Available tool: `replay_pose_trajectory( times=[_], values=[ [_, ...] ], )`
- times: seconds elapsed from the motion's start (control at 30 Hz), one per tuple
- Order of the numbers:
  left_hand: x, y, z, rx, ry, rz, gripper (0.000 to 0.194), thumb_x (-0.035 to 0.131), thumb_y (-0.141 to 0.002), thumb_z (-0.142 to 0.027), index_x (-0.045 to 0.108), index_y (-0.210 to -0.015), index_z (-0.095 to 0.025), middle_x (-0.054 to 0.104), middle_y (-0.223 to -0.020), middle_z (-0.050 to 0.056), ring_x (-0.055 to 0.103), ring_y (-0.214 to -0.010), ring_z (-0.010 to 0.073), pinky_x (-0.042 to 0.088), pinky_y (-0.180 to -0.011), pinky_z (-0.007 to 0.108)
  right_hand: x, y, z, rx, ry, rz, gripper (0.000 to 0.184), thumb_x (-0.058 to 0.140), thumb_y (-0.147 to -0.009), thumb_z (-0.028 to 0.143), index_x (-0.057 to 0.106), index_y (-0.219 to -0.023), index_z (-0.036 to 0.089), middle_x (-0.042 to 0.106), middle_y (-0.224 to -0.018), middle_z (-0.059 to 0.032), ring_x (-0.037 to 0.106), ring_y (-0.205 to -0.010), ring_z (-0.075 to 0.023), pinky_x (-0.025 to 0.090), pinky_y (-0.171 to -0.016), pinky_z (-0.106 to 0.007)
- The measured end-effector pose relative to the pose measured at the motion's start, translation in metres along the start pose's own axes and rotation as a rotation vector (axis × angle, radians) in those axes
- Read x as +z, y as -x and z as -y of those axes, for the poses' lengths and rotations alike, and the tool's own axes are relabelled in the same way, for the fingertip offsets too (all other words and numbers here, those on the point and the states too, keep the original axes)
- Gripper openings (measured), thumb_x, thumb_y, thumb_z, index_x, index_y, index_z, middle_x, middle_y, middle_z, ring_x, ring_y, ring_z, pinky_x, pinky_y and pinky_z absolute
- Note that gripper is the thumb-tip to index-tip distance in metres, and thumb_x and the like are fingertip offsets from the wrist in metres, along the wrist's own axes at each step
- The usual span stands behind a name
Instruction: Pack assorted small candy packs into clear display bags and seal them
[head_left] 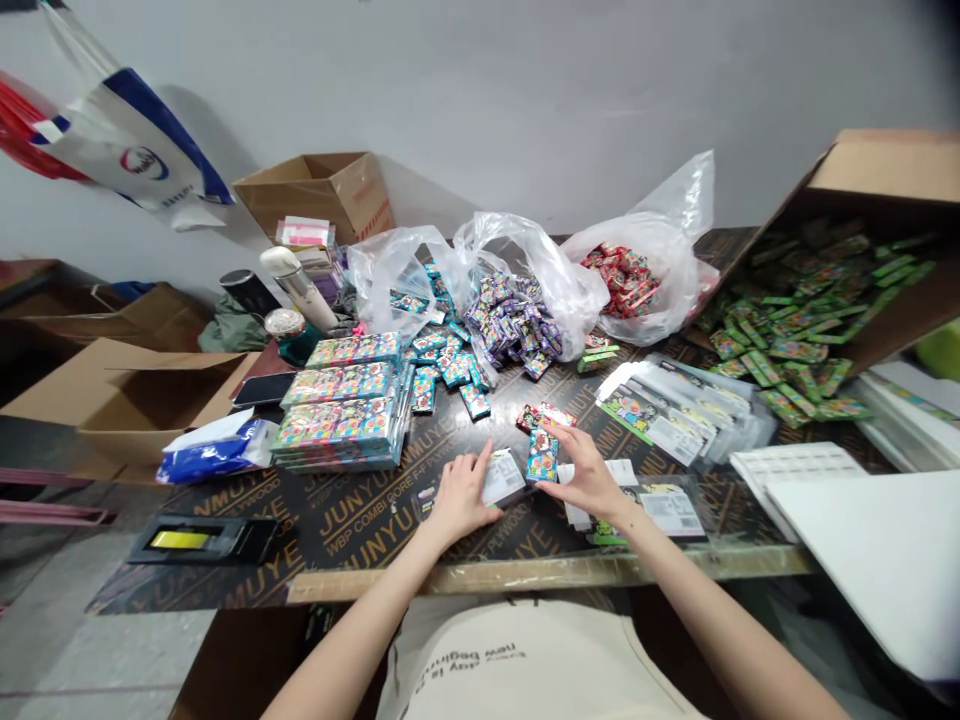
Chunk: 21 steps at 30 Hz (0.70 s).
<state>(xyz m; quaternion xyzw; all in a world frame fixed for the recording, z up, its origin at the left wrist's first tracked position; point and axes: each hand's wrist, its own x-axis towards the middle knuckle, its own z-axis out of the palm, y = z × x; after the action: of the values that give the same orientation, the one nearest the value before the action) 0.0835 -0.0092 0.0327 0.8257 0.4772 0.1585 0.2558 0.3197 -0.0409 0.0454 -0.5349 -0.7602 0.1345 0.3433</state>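
My right hand (pixel 589 472) pinches a small blue printed box (pixel 542 455) between thumb and fingers, just above the table. A red printed box (pixel 559 414) lies right behind those fingers. My left hand (pixel 463 497) rests over a clear plastic sleeve with a white label (pixel 504 478), thumb and forefinger apart; part of the sleeve is hidden under it. Under my right wrist lie more labelled sleeves (pixel 671 508). Loose blue boxes (pixel 474 401) are scattered ahead of my hands, beside a heap of purple ones (pixel 517 318).
Stacked filled packs (pixel 337 415) stand at the left, near a blue-and-white packet (pixel 217 450). Red boxes (pixel 622 280) fill a plastic bag at the back. Green boxes (pixel 787 345) spill from a tipped carton (pixel 862 160). Fanned sleeves (pixel 675 405) and white sheets (pixel 877 560) lie right.
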Motion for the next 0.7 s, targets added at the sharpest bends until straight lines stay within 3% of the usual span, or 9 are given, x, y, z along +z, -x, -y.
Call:
replay_pose_trajectory(
  times=[0.2,0.4,0.7],
  values=[
    [-0.011,0.015,0.003,0.136,0.075,-0.046,0.103,0.067,-0.057,-0.023,0.008,-0.14,-0.021,0.048,-0.116,0.01,0.044,-0.107,0.0281,0.033,-0.093,0.042,0.001,0.005,0.004,-0.025,-0.043,0.077,0.074,0.068,-0.067,0.036,0.034,-0.132,0.024,0.046,-0.126,-0.0101,0.04,-0.117,-0.0286,0.034,-0.097,-0.046],
    [-0.027,0.023,0.004,0.187,0.097,-0.003,0.1,0.064,-0.06,-0.021,0.004,-0.141,-0.021,0.045,-0.122,0.01,0.042,-0.113,0.0266,0.022,-0.104,0.045,-0.001,0.005,0.015,-0.128,-0.132,0.193,0.072,0.07,-0.063,0.037,0.039,-0.127,0.021,0.049,-0.122,-0.0107,0.043,-0.113,-0.0273,0.031,-0.097,-0.045],
    [-0.031,0.029,0.0,0.107,0.279,0.0,0.103,0.066,-0.057,-0.02,0.007,-0.141,-0.021,0.047,-0.12,0.009,0.043,-0.113,0.0253,0.029,-0.101,0.041,-0.007,-0.002,0.019,-0.135,-0.149,0.199,0.073,0.072,-0.055,0.04,0.045,-0.12,0.022,0.054,-0.115,-0.0089,0.047,-0.108,-0.0272,0.027,-0.096,-0.044]
  ],
)
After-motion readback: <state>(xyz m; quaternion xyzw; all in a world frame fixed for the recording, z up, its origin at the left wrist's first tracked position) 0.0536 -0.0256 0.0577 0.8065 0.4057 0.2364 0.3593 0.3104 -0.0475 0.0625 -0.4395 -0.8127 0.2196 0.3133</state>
